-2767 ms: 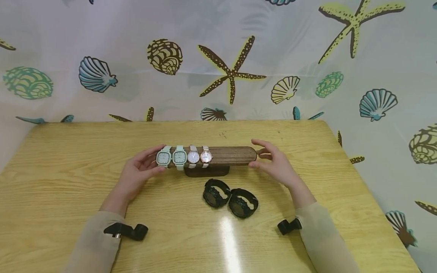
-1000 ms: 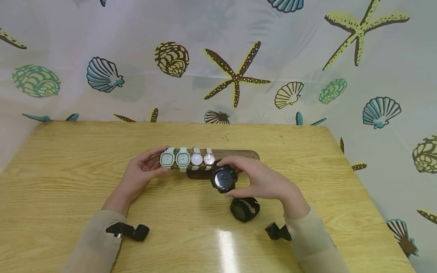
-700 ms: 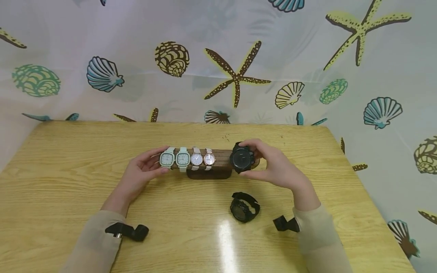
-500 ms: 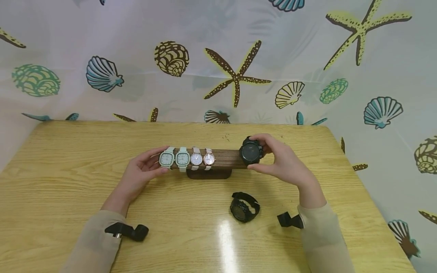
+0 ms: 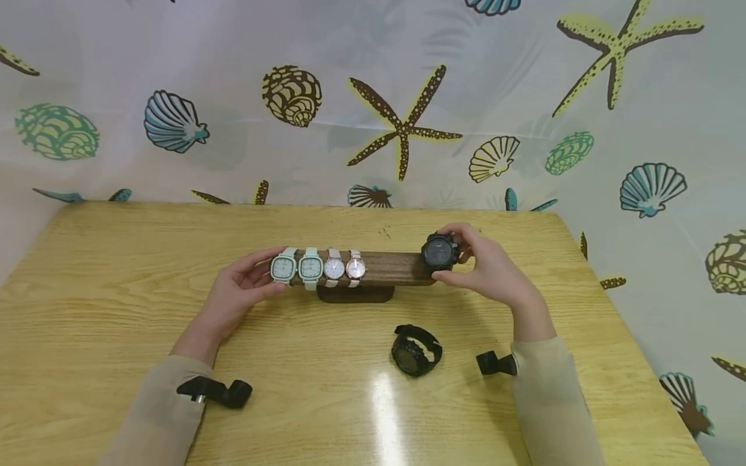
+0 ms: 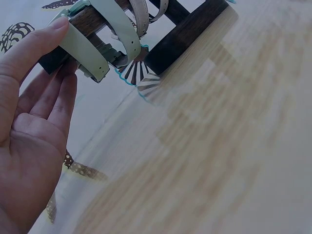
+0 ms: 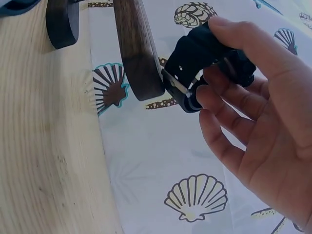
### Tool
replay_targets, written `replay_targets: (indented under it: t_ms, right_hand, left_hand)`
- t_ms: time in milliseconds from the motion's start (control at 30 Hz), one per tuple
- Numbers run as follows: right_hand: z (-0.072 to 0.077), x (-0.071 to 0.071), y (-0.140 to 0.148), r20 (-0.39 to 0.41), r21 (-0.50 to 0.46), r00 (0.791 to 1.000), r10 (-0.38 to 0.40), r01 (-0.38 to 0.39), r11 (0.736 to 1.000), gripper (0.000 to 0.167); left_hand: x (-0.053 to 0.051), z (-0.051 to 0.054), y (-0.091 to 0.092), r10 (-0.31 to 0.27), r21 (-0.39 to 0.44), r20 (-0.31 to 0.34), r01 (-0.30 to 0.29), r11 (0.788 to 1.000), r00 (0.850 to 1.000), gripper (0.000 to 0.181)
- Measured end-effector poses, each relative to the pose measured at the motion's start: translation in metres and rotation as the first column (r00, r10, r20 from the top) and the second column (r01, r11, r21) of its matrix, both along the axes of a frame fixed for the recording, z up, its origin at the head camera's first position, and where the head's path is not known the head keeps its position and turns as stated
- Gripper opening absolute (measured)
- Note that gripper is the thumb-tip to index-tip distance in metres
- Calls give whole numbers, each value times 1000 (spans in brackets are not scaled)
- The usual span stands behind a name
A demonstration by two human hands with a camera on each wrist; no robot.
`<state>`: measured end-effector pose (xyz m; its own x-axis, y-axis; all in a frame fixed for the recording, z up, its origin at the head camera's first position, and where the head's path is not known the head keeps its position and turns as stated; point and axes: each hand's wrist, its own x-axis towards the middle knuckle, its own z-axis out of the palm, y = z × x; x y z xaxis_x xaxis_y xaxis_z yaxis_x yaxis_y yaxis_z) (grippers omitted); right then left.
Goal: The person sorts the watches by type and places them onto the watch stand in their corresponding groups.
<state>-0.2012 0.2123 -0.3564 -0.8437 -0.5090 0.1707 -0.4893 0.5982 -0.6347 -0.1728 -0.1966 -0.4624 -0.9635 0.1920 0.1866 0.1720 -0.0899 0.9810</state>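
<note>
A dark wooden watch stand carries two mint square watches and two small round ones on its left half. My left hand grips the stand's left end; in the left wrist view the thumb lies by a mint strap. My right hand pinches a black watch at the stand's right end. In the right wrist view its looped strap is beside the bar's end; whether the bar's tip enters the loop I cannot tell.
Another black watch lies on the wooden table in front of the stand. Behind the table hangs a cloth printed with shells and starfish. A black wrist mount sits on each sleeve.
My right hand left the stand's right end, picked up one black watch from the table and moved it up and right to that end. My left hand has stayed at the left end.
</note>
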Motion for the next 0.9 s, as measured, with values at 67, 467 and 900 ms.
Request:
replay_targets:
  t_ms: [67, 467, 900]
  right_hand:
    - [-1, -1, 3, 5, 0, 1000, -15, 15, 1000, 63]
    - [-13, -9, 7, 99, 40, 995, -10, 6, 999, 62]
    - [-20, -12, 2, 126, 135, 992, 7, -24, 991, 65]
  left_hand:
    - [0, 0, 0, 1, -2, -1, -1, 1000, 1000, 60]
    - [1, 1, 0, 2, 2, -1, -2, 1000, 1000, 59]
    - [0, 1, 0, -16, 26, -8, 16, 1000, 1000, 59]
